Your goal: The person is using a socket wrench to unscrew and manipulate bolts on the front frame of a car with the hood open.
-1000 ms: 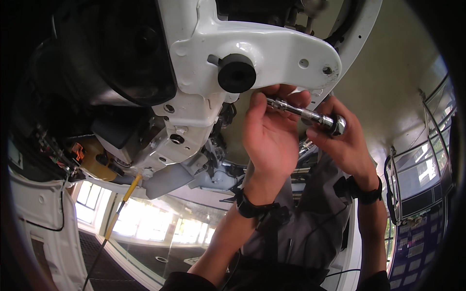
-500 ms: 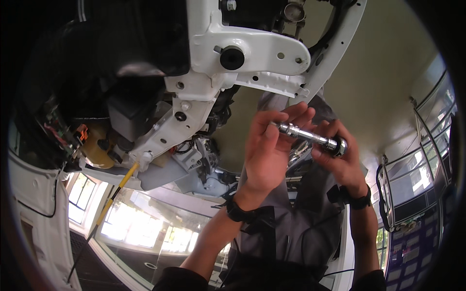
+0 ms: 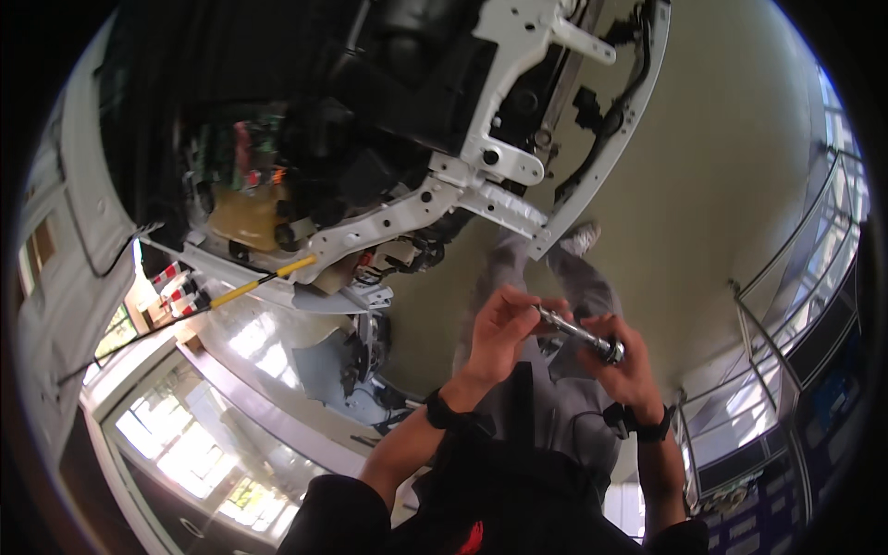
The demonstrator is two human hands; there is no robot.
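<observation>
One white vehicle frame (image 3: 393,218) spans the far left and middle, with pale floor (image 3: 721,139) to its right and a black-and-yellow rod (image 3: 264,281) slanting at its near left. Nearer, over the person's grey trousers (image 3: 583,282), the left hand (image 3: 498,340) pinches with thumb and fingers while the right hand (image 3: 627,368) curls, both grasping a silver ratchet tool (image 3: 578,333). It tilts between them, apart from the frame, its rounded head at the near right end.
</observation>
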